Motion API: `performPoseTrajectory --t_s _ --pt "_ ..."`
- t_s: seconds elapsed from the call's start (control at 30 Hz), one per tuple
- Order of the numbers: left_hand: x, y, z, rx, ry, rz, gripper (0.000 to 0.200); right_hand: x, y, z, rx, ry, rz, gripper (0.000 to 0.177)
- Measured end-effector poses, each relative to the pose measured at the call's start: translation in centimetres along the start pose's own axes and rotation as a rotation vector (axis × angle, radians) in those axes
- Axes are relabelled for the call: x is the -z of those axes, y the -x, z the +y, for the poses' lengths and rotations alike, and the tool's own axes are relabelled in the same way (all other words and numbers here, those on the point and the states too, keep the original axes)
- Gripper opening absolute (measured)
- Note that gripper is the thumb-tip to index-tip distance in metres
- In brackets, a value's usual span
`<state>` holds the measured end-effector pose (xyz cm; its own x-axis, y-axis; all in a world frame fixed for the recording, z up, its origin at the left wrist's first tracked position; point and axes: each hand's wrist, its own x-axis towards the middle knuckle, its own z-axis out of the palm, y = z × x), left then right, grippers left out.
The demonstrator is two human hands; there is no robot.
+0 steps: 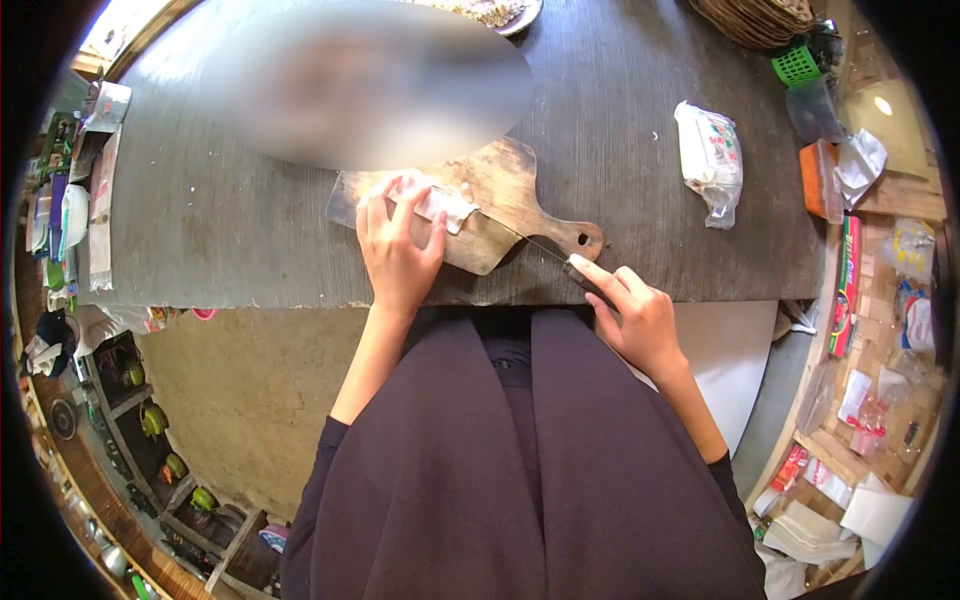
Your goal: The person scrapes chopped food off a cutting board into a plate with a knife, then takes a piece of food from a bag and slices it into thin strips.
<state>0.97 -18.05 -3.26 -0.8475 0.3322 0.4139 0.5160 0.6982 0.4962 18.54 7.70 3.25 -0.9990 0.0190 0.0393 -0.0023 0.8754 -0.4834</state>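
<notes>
A wooden cutting board point(500, 180) with a holed handle lies near the front edge of the dark table. On it rests a white, soft-looking piece point(447, 207), whose exact kind I cannot make out. The fingers of my left hand point(398, 245) curl over this piece and press it against the board. My right hand point(638, 318) grips a knife point(527, 238) by its dark handle. The thin blade points left, its tip at the right end of the white piece. A large blurred oval hides the area behind the board.
A white printed plastic packet point(711, 160) lies on the table point(600, 90) to the right. An orange-filled container point(822, 180) and a green basket point(796, 65) stand along the right edge. At the back, a plate point(522, 16) holds food. Shelves with various items line the left side.
</notes>
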Motion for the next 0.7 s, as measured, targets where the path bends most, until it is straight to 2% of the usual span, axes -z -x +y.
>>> performPoseTrajectory --t_s 0.17,0.23,0.4,0.57,0.63,0.7 --pt "0.2 -1.0 0.1 -0.023 -0.114 -0.061 0.043 -0.7 -0.5 0.0 -0.007 -0.071 0.038 0.053" --pt "0.2 -1.4 0.1 -0.044 -0.149 -0.078 0.045 -1.0 -0.8 0.1 -0.019 -0.071 0.129 0.054" --pt "0.3 -2.7 -0.6 0.032 -0.153 -0.038 0.052 -0.9 -1.5 0.1 -0.028 -0.081 0.15 0.055" --pt "-0.4 -4.2 -0.6 -0.01 -0.237 -0.023 0.034 -1.0 -2.2 0.1 -0.028 -0.101 0.188 0.056" --pt "-0.7 -4.5 -0.6 -0.058 -0.226 -0.019 0.02 -1.1 -2.2 0.0 -0.024 -0.119 0.207 0.057" --pt "-0.9 -4.8 -0.3 -0.08 -0.197 -0.002 0.017 -1.2 -2.2 -0.2 -0.035 -0.118 0.21 0.057"
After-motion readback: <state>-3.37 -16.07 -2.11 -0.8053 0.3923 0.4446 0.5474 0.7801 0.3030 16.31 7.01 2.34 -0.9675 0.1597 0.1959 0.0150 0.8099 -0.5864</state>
